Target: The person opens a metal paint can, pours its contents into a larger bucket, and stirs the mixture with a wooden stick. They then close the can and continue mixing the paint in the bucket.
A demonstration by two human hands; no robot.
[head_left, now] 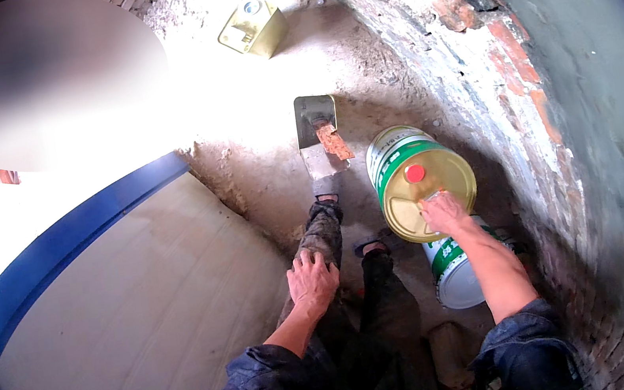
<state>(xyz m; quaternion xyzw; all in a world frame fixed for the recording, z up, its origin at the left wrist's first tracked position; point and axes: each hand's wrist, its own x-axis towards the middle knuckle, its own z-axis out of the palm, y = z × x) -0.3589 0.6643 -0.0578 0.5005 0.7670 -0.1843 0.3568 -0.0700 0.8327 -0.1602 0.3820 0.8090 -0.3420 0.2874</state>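
My right hand (444, 212) is closed round the handle on the gold lid of a large round metal can (389, 162). The can has a white and green side and a red cap (414, 173) on its lid, and it leans toward me. Partly behind it, close to my right forearm, is a second white and green can (459, 286) with a grey end. My left hand (313, 281) lies on my bent left leg, its fingers spread and nothing in them.
A cut-open tin (304, 112) with a reddish brick piece (333, 141) lies by my left foot. Farther off sits a square gold tin (263, 30). At left is a pale panel (143, 298) with a blue edge (77, 224); a rough brick wall (521, 62) curves along the right.
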